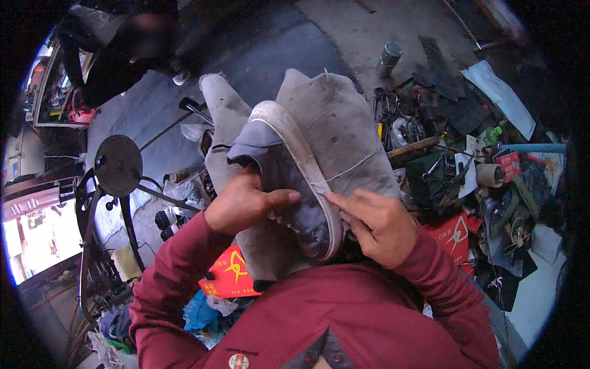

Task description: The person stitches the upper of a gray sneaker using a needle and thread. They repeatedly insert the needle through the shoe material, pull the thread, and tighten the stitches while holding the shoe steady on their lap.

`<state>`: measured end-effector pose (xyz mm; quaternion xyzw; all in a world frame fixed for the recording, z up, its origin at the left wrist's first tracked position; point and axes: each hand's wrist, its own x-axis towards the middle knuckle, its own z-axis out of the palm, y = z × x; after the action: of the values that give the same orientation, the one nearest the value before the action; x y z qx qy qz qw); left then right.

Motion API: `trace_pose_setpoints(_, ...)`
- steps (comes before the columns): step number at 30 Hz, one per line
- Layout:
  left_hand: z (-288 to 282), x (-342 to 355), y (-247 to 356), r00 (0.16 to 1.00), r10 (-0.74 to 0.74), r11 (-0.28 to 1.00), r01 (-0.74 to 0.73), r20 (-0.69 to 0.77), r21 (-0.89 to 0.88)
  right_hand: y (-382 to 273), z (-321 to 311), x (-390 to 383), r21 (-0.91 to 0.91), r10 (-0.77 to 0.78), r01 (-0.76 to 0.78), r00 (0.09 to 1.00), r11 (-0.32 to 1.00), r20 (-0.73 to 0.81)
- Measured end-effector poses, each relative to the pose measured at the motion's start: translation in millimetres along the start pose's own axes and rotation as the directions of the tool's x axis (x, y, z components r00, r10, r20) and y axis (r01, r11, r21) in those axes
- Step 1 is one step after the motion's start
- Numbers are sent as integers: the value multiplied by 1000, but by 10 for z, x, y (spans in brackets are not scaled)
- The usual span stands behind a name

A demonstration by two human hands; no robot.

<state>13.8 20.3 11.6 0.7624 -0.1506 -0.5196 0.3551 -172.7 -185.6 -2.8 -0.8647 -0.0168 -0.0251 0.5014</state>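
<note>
A dark blue-grey shoe with an off-white rubber sole lies tilted on its side across my lap. My left hand grips its upper, fingers reaching into the opening and thumb resting outside. At the sole's edge is my right hand, its index fingertip against the rubber and the thumb bent below. A thin pale thread runs from the sole over the grey cloth covering my lap. The shoe hides most of my left fingers.
At left stands a black metal stand with a round plate. Tools and scraps crowd the right, with a metal can, a tape roll and a red box. Another red box sits by my left elbow. A person is at the far left.
</note>
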Motion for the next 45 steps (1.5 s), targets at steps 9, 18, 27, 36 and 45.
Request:
trace_pose_setpoints(9, 253, 34, -113, 968, 178, 938, -222, -177, -268, -197, -64, 82, -255, 82, -56, 992, 965, 91)
trace_pose_setpoints(18, 435, 80, -156, 965, 145, 932, -206, -217, -296, -178, -248, 462, -319, 123, -27, 950, 947, 286)
trace_pose_setpoints(27, 406, 127, -221, 942, 241, 935, -290, -231, -204, 155, -291, 508, 48, 33, -47, 964, 998, 264)
trace_pose_setpoints(36, 272, 112, -229, 962, 236, 931, -264, -137, -252, 350, -430, 654, 232, 106, -231, 887, 945, 449)
trace_pose_setpoints(45, 301, 172, -284, 949, 280, 936, -304, -146, -178, 424, -451, 670, 293, 153, -336, 849, 895, 506)
